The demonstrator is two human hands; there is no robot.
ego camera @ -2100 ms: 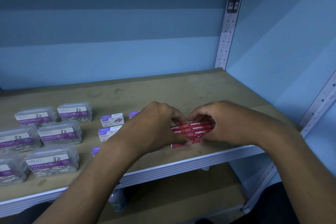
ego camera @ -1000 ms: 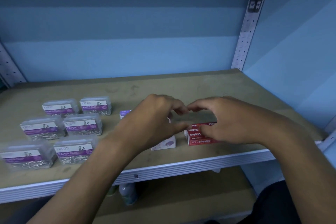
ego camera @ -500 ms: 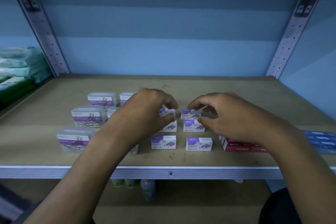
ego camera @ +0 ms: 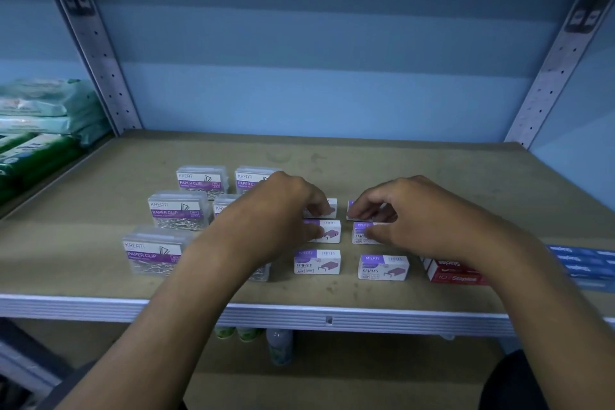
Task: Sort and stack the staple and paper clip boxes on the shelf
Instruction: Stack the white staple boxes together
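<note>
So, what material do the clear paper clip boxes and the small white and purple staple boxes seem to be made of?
Clear paper clip boxes: apparently rigid transparent plastic; the metal clips show through. White and purple staple boxes: probably matte printed cardboard, opaque with sharp folded edges.

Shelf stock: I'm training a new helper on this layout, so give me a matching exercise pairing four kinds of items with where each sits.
Things
1. clear paper clip boxes
2. white and purple staple boxes
3. red staple boxes
4. green packs

Places
A. far left, beyond the shelf upright
B. middle of the shelf, under and in front of the left hand and the right hand
C. left part of the shelf, in rows
D. near the front edge, right of the white boxes, partly behind the right forearm

Pairs: 1-C, 2-B, 3-D, 4-A
</note>
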